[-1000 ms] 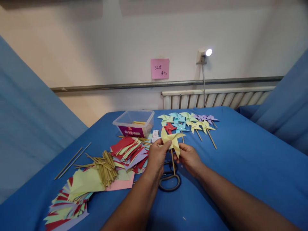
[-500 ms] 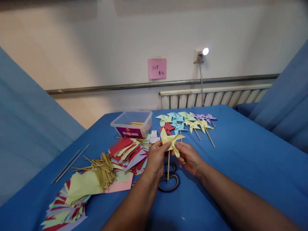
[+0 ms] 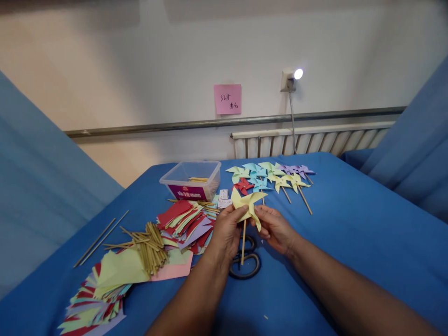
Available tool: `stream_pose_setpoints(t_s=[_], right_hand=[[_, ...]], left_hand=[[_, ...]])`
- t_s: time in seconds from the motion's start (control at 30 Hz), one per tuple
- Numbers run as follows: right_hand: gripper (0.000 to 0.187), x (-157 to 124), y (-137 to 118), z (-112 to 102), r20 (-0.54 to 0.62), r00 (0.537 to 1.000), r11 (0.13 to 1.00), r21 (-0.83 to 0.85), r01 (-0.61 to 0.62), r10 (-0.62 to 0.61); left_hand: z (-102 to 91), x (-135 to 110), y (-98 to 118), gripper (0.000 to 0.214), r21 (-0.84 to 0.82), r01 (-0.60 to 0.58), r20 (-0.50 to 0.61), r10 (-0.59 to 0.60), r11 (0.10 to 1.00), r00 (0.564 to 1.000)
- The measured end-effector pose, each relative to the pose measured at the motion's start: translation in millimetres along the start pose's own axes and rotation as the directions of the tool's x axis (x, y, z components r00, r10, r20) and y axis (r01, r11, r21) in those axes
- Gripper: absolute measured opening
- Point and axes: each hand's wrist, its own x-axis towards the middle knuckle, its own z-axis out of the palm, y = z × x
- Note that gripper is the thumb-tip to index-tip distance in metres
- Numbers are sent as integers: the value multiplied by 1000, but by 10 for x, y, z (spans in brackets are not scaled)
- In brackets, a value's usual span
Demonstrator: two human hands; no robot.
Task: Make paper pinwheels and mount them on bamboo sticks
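Note:
A yellow paper pinwheel (image 3: 248, 204) on a thin wooden stick is held up over the blue table (image 3: 350, 233) by both my hands. My left hand (image 3: 227, 228) pinches its left blades near the hub. My right hand (image 3: 275, 226) pinches it from the right, fingers closed on the paper. The stick hangs down between the hands, above black scissors (image 3: 249, 261) lying on the cloth.
Several finished pinwheels (image 3: 271, 177) lie at the back. A clear plastic box (image 3: 191, 179) stands behind stacks of coloured paper (image 3: 185, 221). A bundle of wooden sticks (image 3: 152, 240) and more paper squares (image 3: 101, 289) lie at left. Two long sticks (image 3: 101, 238) rest near the left edge.
The pinwheel's stick has swung from tilting right to hanging nearly straight down, slightly left. Both hands keep their pinch on the pinwheel; the view shifted slightly.

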Motion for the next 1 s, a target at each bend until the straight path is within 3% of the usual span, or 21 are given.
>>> stream_pose_setpoints(t_s=[0.43,0.63,0.83,1.0], right_hand=[[36,23,11,-55,-46,998,997,-65,34,-37],[36,30,33,-54,-86,993,993,-89,72,-80],[41,51,33,-63,-31,999,999,-40,13,-14],[40,73,43,-88,-66,998,999,-46,20,-23]], left_hand=[[-12,10,11,28,-2,13,-132,-13,1000,991],[-6,17,-2,28,-30,29,-134,-33,999,990],[-6,27,17,29,-87,14,-157,-28,996,987],[-4,33,21,28,-100,-2,-176,-16,995,984]])
